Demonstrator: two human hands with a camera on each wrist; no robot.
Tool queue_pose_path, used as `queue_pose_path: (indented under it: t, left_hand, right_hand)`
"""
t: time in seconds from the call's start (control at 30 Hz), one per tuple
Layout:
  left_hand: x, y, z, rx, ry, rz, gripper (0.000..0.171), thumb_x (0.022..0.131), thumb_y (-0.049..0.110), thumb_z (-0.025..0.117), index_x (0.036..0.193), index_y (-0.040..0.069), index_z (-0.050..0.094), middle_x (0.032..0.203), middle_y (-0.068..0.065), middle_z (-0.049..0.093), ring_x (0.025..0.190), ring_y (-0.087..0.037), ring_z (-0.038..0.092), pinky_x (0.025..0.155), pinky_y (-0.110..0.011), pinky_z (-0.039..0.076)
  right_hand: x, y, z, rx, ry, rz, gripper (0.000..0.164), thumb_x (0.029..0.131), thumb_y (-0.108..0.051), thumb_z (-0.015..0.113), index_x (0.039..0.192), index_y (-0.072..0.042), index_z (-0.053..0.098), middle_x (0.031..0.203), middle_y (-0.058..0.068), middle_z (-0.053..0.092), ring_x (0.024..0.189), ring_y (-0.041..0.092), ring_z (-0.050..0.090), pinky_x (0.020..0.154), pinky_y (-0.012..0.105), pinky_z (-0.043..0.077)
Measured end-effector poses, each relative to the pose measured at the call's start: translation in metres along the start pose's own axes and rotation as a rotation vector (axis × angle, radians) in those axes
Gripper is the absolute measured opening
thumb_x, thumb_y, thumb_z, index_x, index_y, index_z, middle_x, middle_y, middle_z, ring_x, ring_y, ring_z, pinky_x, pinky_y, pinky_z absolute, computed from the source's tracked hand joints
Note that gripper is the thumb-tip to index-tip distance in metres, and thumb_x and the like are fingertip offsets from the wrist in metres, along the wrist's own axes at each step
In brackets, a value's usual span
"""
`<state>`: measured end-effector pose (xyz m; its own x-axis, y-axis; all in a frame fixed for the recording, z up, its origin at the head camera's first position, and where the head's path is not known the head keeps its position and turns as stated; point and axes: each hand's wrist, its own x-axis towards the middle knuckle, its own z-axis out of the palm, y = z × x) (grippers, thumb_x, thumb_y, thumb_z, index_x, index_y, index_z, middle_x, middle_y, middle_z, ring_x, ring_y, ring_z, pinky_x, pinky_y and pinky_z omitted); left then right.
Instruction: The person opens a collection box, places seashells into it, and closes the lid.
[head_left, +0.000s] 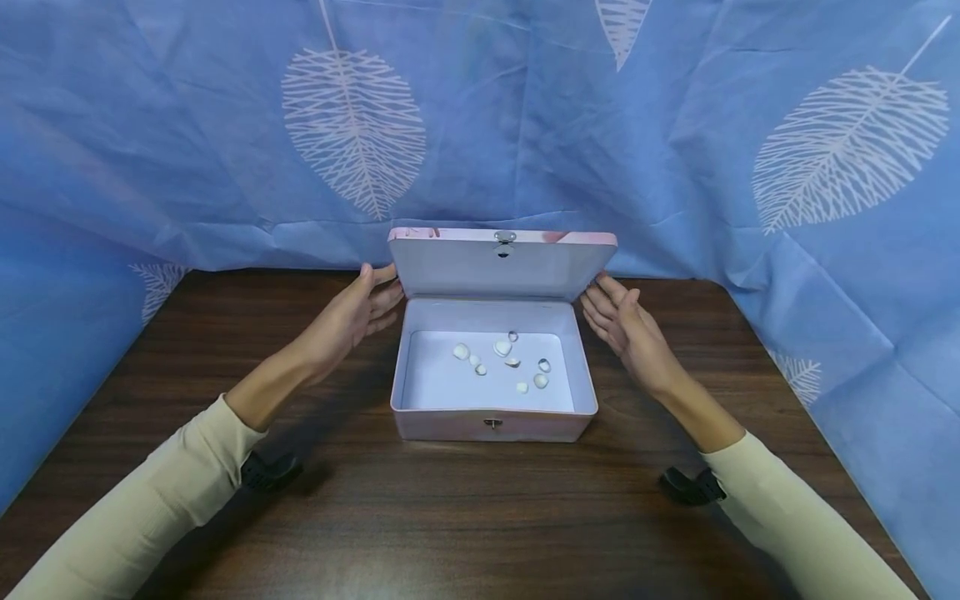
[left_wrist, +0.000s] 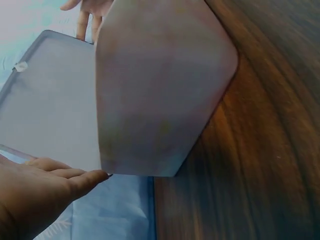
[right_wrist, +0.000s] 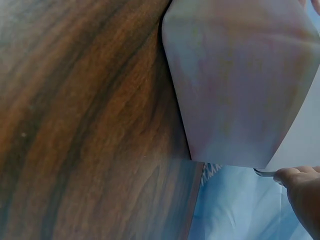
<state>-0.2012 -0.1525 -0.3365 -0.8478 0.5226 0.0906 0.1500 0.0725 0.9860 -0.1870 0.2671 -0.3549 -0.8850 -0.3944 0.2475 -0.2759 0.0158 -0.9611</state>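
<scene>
A shallow metal box (head_left: 491,423) with a latch on its front stands on the table, its hinged lid (head_left: 480,271) raised and leaning back. Several small white shells (head_left: 502,347) lie scattered over the box's floor, among them a small clear, ring-like piece (head_left: 543,365). My left hand (head_left: 348,315) reaches to the lid's left edge, fingers extended with their tips at it. On the other side my right hand (head_left: 630,329) has its straight fingers at the lid's lower right edge. In the left wrist view, the left fingers (left_wrist: 60,172) sit by the hinge corner.
Dark wood-grain table (head_left: 465,508) extends around the box. Behind it and along both sides hangs a blue cloth (head_left: 525,125) with white leaf prints, close behind the lid. Black straps with small devices (head_left: 270,473) sit at both wrists.
</scene>
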Motion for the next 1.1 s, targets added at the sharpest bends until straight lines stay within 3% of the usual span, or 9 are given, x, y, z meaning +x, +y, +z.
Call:
queue_pose_path:
  t: [0.07,0.2,0.53,0.67,0.73,0.8,0.87,1.0,1.1]
  left_hand:
    - [-0.002,0.0,0.0,-0.007,-0.005,0.011,0.102,0.114,0.077,0.02,0.18,0.002,0.002,0.191,-0.019,0.006,0.178,-0.043,0.006,0.139,-0.073,0.011]
    - [-0.006,-0.002,0.001,-0.011,-0.015,0.037,0.095,0.117,0.07,0.018,0.18,-0.001,0.006,0.19,-0.021,0.007,0.177,-0.044,0.004,0.139,-0.073,0.01]
    - [-0.015,-0.008,0.004,0.047,-0.049,0.051,0.094,0.118,0.067,0.011,0.179,-0.005,0.005,0.189,-0.026,0.005,0.176,-0.048,0.005,0.138,-0.074,0.012]
    - [-0.016,-0.011,0.007,0.049,-0.043,0.032,0.094,0.119,0.066,0.01,0.177,-0.008,0.005,0.188,-0.028,0.003,0.176,-0.051,0.004,0.138,-0.073,0.011]
    - [-0.016,-0.014,0.009,0.053,-0.042,0.018,0.094,0.119,0.066,0.009,0.178,-0.007,0.004,0.189,-0.026,0.001,0.176,-0.051,0.003,0.139,-0.072,0.009]
    - [-0.016,-0.016,0.01,0.059,-0.041,0.007,0.094,0.118,0.067,0.009,0.178,-0.005,0.003,0.189,-0.023,-0.002,0.176,-0.05,0.001,0.139,-0.073,0.008]
    - [-0.016,-0.017,0.01,0.07,-0.039,-0.008,0.093,0.118,0.069,0.009,0.179,-0.001,0.001,0.19,-0.021,-0.004,0.176,-0.05,-0.001,0.139,-0.072,0.005]
    - [-0.017,-0.018,0.011,0.082,-0.028,-0.034,0.093,0.117,0.07,0.008,0.18,0.003,-0.001,0.19,-0.021,-0.005,0.176,-0.048,-0.003,0.14,-0.07,0.002]
    - [-0.018,-0.019,0.013,0.087,-0.027,-0.048,0.091,0.117,0.069,0.007,0.18,0.004,-0.003,0.19,-0.019,-0.007,0.176,-0.047,-0.004,0.141,-0.069,0.001]
  right_hand:
    - [-0.003,0.0,-0.001,0.009,-0.021,-0.022,0.104,0.115,-0.071,0.023,0.176,0.009,-0.005,0.184,0.035,-0.001,0.172,0.053,-0.002,0.132,0.015,0.031]
    - [-0.007,0.001,-0.004,0.016,-0.037,-0.067,0.102,0.115,-0.071,0.02,0.176,0.01,0.005,0.182,0.038,0.004,0.173,0.047,0.007,0.129,0.014,0.034]
    - [-0.018,0.0,-0.01,-0.065,-0.043,-0.089,0.097,0.117,-0.066,0.014,0.172,0.014,0.021,0.178,0.041,0.016,0.162,0.002,0.044,0.126,0.012,0.037]
    - [-0.021,0.004,-0.012,-0.085,-0.06,-0.072,0.098,0.118,-0.065,0.012,0.17,0.017,0.025,0.178,0.037,0.02,0.156,-0.007,0.046,0.124,0.01,0.037]
    - [-0.021,0.007,-0.013,-0.097,-0.098,-0.074,0.098,0.118,-0.065,0.009,0.169,0.016,0.03,0.18,0.031,0.027,0.163,-0.005,0.038,0.128,0.011,0.032]
    - [-0.019,0.009,-0.014,-0.11,-0.138,-0.076,0.097,0.118,-0.064,0.005,0.169,0.012,0.036,0.181,0.024,0.036,0.172,0.003,0.025,0.135,0.016,0.023]
    - [-0.017,0.011,-0.013,-0.118,-0.166,-0.08,0.095,0.118,-0.062,0.003,0.169,0.008,0.041,0.183,0.02,0.036,0.179,0.018,0.007,0.144,0.034,0.009]
    - [-0.019,0.009,-0.01,-0.134,-0.135,-0.005,0.094,0.117,-0.067,0.006,0.173,0.003,0.037,0.19,0.017,0.013,0.177,0.039,-0.011,0.137,0.074,-0.006]
    - [-0.021,0.007,-0.008,-0.145,-0.1,0.051,0.096,0.116,-0.07,0.01,0.174,0.003,0.031,0.191,0.013,-0.002,0.175,0.044,-0.014,0.129,0.086,-0.006]
